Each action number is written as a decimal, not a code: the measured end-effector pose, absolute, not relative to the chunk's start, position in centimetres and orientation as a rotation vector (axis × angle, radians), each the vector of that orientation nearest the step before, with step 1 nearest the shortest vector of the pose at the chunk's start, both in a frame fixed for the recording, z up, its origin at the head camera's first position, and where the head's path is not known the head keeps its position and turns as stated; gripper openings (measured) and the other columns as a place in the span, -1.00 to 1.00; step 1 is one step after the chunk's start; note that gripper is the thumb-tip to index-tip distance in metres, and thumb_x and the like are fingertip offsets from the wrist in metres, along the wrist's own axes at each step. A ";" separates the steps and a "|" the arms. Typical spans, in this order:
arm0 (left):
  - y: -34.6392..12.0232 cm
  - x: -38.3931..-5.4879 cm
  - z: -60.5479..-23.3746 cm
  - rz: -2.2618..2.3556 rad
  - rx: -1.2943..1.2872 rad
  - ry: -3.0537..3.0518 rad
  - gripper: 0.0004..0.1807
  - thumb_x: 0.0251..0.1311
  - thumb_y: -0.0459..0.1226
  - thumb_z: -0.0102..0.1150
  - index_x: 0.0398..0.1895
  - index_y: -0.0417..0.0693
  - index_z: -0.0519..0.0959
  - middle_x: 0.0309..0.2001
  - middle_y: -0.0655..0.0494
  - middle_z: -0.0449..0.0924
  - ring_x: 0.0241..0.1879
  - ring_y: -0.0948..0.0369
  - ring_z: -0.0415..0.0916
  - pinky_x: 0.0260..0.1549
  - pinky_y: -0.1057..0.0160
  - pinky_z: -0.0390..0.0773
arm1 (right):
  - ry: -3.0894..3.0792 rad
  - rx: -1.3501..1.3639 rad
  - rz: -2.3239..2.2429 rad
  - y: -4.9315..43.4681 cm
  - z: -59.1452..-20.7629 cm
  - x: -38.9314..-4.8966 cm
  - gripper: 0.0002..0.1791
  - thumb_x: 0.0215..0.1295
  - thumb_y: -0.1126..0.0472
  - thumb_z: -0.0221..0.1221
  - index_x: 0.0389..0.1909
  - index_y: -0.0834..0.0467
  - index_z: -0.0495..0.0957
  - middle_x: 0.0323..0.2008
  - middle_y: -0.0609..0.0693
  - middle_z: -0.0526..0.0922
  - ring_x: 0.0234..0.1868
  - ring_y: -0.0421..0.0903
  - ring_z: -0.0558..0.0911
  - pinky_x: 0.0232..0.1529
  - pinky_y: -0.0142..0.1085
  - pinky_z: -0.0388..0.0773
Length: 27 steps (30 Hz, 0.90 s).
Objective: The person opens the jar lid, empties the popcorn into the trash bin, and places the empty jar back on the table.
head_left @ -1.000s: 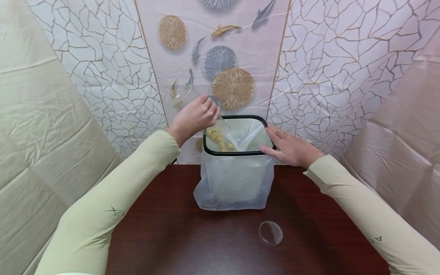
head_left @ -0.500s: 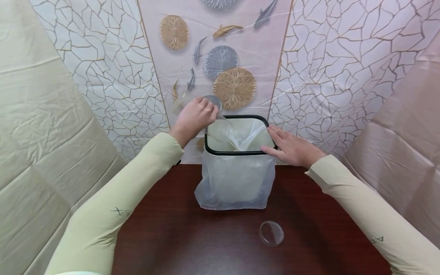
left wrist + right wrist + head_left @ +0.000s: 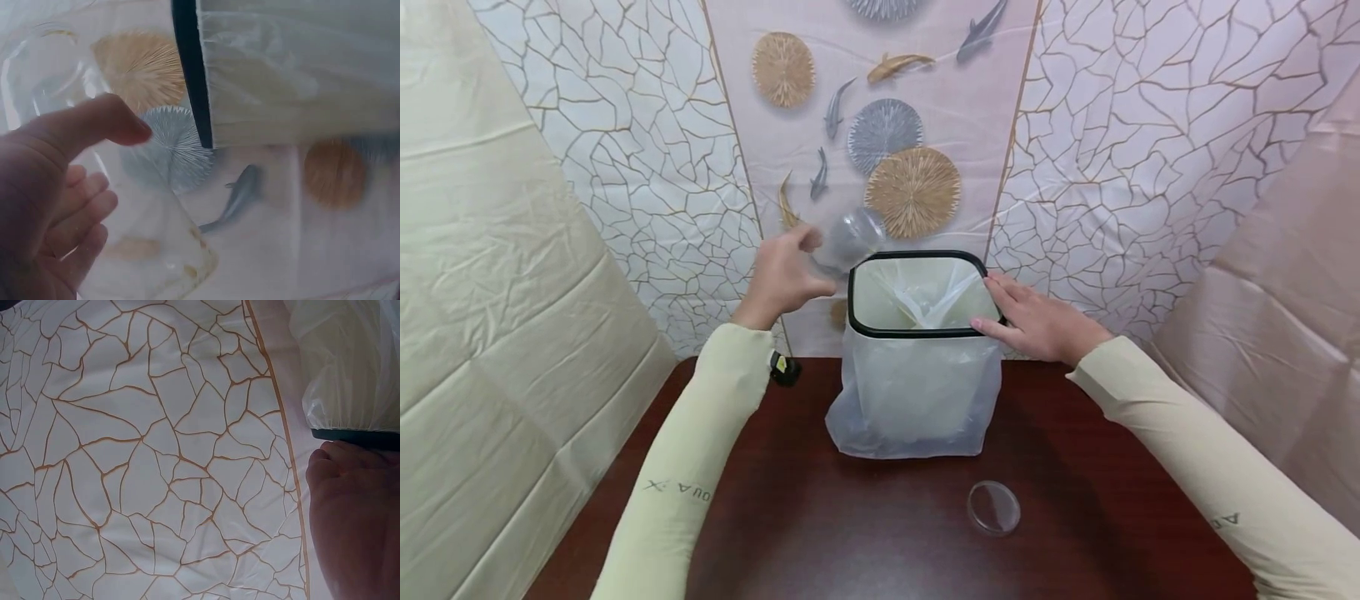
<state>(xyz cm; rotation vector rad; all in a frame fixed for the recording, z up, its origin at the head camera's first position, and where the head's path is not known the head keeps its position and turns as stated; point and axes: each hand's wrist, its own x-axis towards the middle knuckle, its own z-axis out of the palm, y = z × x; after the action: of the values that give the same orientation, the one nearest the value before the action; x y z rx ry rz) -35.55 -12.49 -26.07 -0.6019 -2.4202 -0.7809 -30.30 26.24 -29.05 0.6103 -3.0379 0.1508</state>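
Observation:
My left hand (image 3: 778,275) grips a clear plastic jar (image 3: 856,237), blurred by motion, beside the bin's left rear corner. In the left wrist view the fingers show through the jar's wall, and small yellowish bits cling near its edge. The pale bin (image 3: 925,400) has a black rim (image 3: 917,333) and a translucent bag (image 3: 850,425) lining it and hanging over the outside. With fingers fairly straight, my right hand (image 3: 1041,321) rests on the right side of the rim, thumb at the front corner. The bottom of the bin's inside is hidden.
A clear round lid (image 3: 993,507) lies on the dark wooden table (image 3: 850,533) in front of the bin. Patterned cloth (image 3: 1120,167) hangs close behind, and beige cloth (image 3: 1277,233) flanks both sides. A black wrist device (image 3: 785,368) shows by the left cuff.
Yellow pieces slid from the tipped jar into the bin. My left hand then moved left, turning the jar away from the bin's mouth. The right hand has stayed at the rim.

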 end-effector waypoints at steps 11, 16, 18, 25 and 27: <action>-15.0 -36.2 -34.3 -1.645 -0.447 -2.113 -0.32 -0.03 -0.40 0.62 0.22 -0.30 0.57 0.17 -0.32 0.66 0.22 -0.14 0.61 0.39 -0.13 0.48 | -3.037 0.626 0.170 26.3 -29.2 -30.6 0.04 0.57 -0.45 -0.24 0.71 0.24 -0.15 0.72 0.27 -0.12 0.69 0.32 0.01 0.61 0.27 0.08; -15.4 -36.9 -38.8 -1.824 -0.361 -1.994 -0.25 -0.04 -0.48 0.59 0.31 -0.32 0.53 0.25 -0.35 0.63 0.30 -0.15 0.59 0.41 -0.05 0.48 | -3.036 0.632 0.177 26.5 -29.2 -30.7 0.04 0.57 -0.45 -0.23 0.71 0.24 -0.15 0.71 0.27 -0.11 0.69 0.33 0.01 0.62 0.26 0.07; -15.4 -37.1 -40.7 -1.859 -0.339 -1.968 -0.25 -0.04 -0.49 0.57 0.31 -0.34 0.52 0.25 -0.39 0.62 0.32 -0.19 0.57 0.43 -0.11 0.45 | -3.044 0.625 0.173 26.5 -29.1 -30.8 0.04 0.57 -0.46 -0.25 0.71 0.22 -0.17 0.72 0.25 -0.13 0.70 0.32 0.00 0.62 0.26 0.06; -15.6 -36.8 -47.3 -1.826 -0.177 -1.975 -0.35 -0.07 -0.39 0.64 0.18 -0.22 0.62 0.13 -0.28 0.73 0.12 -0.05 0.71 0.18 0.17 0.64 | -3.047 0.627 0.171 26.2 -28.9 -30.7 0.05 0.56 -0.47 -0.25 0.71 0.21 -0.16 0.72 0.25 -0.13 0.69 0.32 0.00 0.62 0.27 0.07; -15.6 -36.5 -49.1 -1.814 -0.122 -1.993 -0.36 -0.08 -0.36 0.66 0.16 -0.17 0.63 0.08 -0.21 0.75 0.00 0.15 0.72 0.03 0.37 0.63 | -3.049 0.626 0.166 26.2 -28.8 -30.7 0.05 0.56 -0.47 -0.24 0.71 0.22 -0.16 0.72 0.25 -0.12 0.69 0.33 0.01 0.62 0.27 0.07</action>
<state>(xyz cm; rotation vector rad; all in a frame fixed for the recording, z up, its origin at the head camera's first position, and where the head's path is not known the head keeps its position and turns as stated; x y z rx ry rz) -36.54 -15.56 -49.08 -0.1222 -1.9933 -1.8137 -30.72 26.24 -28.84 0.6257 -3.0491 0.1664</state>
